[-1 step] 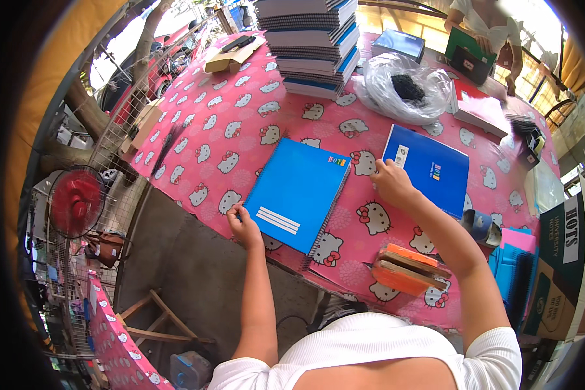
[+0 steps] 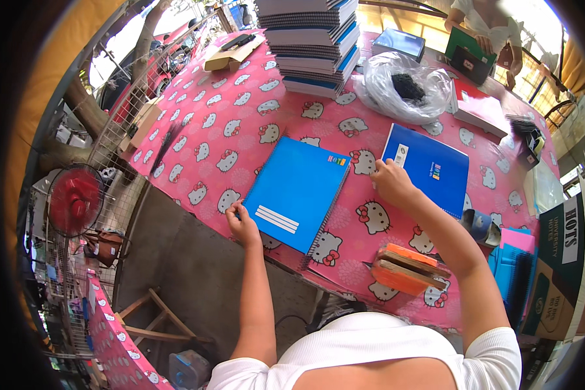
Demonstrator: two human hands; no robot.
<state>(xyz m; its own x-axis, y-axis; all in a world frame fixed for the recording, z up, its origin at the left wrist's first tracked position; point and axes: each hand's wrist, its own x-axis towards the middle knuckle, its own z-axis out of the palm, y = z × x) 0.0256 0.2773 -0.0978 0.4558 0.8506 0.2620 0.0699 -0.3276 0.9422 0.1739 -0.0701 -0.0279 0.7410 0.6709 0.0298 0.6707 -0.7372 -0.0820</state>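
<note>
On pink patterned tablecloth (image 2: 240,123), head view: left hand (image 2: 244,224) pinching near corner of light blue spiral notebook (image 2: 296,192); right hand (image 2: 391,182) curled, fingertips on darker blue notebook (image 2: 429,166). Probably light, flexible covers; best gripped along stiff spiral edge.

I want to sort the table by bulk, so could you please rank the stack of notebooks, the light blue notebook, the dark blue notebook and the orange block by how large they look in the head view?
1. Stack of notebooks and light blue notebook: alike, unsure.
2. Dark blue notebook.
3. Orange block.
</note>
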